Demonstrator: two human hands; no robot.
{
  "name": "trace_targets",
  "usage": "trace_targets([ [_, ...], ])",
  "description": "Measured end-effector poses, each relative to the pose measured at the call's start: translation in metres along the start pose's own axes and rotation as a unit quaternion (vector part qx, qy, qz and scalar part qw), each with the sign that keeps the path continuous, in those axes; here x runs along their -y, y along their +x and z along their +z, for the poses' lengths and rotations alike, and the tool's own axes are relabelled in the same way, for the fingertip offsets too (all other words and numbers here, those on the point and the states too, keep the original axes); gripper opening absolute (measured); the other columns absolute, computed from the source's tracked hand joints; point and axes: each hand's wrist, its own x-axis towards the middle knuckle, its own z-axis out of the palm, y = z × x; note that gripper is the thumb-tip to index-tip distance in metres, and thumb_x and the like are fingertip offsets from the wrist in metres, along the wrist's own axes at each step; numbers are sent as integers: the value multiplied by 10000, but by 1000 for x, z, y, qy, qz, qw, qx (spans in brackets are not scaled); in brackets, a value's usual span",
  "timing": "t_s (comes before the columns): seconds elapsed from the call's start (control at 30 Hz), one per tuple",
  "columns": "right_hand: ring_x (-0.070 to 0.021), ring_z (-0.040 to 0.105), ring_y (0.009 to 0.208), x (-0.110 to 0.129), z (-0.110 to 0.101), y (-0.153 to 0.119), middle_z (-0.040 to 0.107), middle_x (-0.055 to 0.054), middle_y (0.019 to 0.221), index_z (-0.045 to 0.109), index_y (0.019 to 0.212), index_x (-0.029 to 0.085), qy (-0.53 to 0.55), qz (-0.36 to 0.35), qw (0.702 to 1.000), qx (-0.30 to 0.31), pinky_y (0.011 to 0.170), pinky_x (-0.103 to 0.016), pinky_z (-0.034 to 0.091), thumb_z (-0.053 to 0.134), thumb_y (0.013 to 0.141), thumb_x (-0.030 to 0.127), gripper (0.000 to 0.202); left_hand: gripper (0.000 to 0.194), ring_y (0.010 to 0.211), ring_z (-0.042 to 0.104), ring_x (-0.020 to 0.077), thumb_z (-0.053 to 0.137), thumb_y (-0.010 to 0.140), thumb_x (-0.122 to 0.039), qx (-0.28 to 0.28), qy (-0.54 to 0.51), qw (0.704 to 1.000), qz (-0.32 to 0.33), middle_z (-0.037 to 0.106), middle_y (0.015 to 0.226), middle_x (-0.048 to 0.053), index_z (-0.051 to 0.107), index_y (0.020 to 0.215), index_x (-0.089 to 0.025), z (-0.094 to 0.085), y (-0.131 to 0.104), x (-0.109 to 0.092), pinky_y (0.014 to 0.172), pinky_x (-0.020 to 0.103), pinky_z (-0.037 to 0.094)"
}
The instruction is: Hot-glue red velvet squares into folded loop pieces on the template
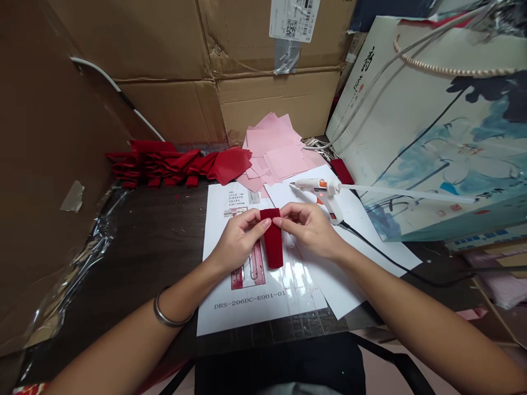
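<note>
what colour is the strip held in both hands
The strip is deep red, seen in the head view.

Soft, muted light whitens the printed sheet, streaking its glossy surface with glare, while cardboard at left falls into brown shadow above a dark desk. Wide-angle distortion stretches the paper bag at right; the smallest print appears too soft to read.
</note>
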Motion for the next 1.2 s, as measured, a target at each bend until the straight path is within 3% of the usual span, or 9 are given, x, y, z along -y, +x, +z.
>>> trace_targets([
  [0.27,-125,534,671,-2,1,0,642,-12,754,647,773,184,8,20,1000,-4,626,-299,407,663,825,297,125,205,671,506,120,600,891,-317,-26,31,999,5,557,710,-4,604,751,-168,0,2,2,655,248,415],
  [0.43,-116,517,630,-6,0,1,612,5,693,627,732,185,9,-4,1000,-17,599,-294,399,675,828,298,156,185,687,547,126,603,891,-318,-40,48,998,20,613,749,7,625,776,-175,2,1,1,668,251,449],
  [0.67,-129,575,705,-5,0,0,662,-13,769,671,796,187,21,-5,1000,-4,659,-300,432,666,845,289,113,145,718,583,130,633,869,-275,-35,46,998,22,642,756,13,649,769,-171,2,1,1,691,251,474],
  [1.2,-112,538,609,0,3,-1,663,-3,727,668,778,189,-88,-63,992,-64,565,-279,410,659,836,269,100,103,691,643,149,751,776,-266,-115,41,991,45,704,740,24,713,748,-174,3,0,-2,659,272,532],
])
